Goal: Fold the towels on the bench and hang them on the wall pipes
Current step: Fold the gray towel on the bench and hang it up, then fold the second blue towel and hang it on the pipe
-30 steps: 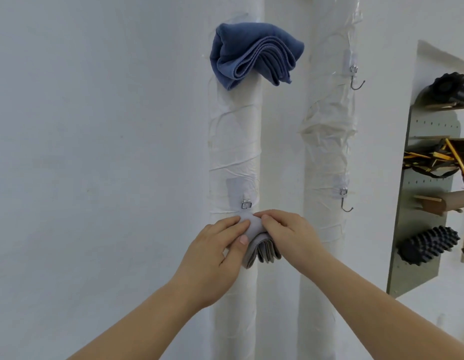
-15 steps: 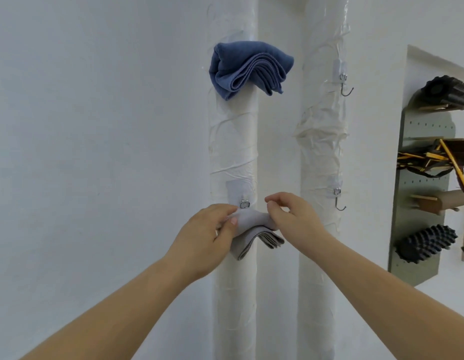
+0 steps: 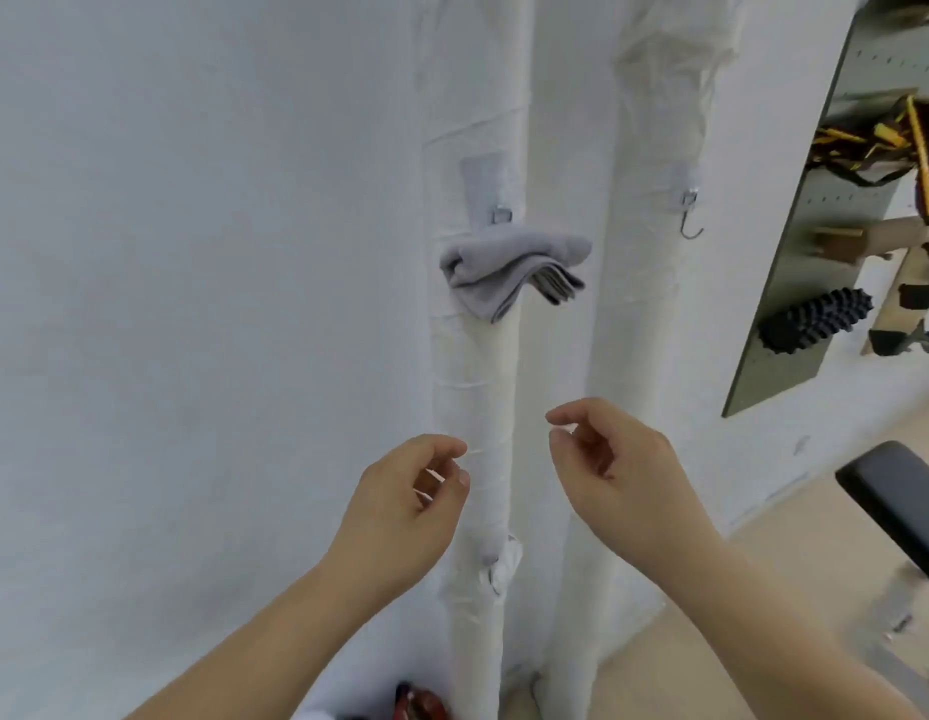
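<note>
Both hands, left hand [image 3: 405, 506] and right hand [image 3: 618, 475], hover loosely curled, empty, below the grey towel [image 3: 504, 267].

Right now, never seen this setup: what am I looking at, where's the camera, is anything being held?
No machine: a person works with bare hands, filmed by one camera worn on their head, looking forward and down. The left hand and right hand hover before two white wrapped wall pipes, fingers loosely curled, holding nothing. A folded grey towel hangs on the left pipe, just under a small metal fitting. The right pipe carries a bare metal hook. At the right edge: a pegboard with a black spiky roller, and a dark padded bench end below.
</note>
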A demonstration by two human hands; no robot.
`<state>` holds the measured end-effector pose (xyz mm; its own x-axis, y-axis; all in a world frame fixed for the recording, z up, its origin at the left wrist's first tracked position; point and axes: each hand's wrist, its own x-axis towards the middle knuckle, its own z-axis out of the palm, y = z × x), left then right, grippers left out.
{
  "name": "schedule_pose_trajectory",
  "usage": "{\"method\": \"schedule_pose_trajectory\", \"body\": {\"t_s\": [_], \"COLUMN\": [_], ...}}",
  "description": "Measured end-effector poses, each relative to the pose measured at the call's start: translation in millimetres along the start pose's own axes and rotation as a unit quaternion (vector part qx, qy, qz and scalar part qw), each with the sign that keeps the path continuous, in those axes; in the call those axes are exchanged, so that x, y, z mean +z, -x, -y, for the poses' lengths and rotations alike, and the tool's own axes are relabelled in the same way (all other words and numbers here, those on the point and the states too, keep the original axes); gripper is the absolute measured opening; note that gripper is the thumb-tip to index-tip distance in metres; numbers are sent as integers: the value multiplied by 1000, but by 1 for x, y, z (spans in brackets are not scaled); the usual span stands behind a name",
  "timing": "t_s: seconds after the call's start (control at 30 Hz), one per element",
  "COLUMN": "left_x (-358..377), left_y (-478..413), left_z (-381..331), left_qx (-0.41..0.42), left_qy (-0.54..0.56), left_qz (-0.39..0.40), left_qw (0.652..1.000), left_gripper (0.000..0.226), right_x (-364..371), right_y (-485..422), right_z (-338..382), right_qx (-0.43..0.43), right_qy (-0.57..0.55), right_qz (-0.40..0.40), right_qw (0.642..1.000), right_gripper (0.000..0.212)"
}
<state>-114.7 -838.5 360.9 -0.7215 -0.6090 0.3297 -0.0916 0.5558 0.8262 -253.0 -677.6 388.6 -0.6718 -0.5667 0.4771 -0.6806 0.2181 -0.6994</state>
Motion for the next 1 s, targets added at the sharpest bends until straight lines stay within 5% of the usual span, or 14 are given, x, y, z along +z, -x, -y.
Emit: {"method": "schedule_pose_trajectory", "body": {"t_s": [0.17,0.4,0.67,1.0], "left_x": [38,79,138,226], "left_y": [108,253,428,598], "left_z": [75,109,72,6], "left_qx": [-103,-133,-154,-193], "left_qy": [7,13,31,24], "left_qz": [165,347,502,523], "left_qw": [981,928,850,830], "left_gripper": [26,27,27,31], "right_x": [37,20,-69,-184], "right_y": [143,340,525,726], "right_z": [-48,-39,-13,-16], "right_qx": [238,444,535,600], "right_qy": [17,50,54,27], "right_qz": [140,143,34,-61], "right_qw": [961,883,842,797], "right_gripper": [16,18,16,19]}}
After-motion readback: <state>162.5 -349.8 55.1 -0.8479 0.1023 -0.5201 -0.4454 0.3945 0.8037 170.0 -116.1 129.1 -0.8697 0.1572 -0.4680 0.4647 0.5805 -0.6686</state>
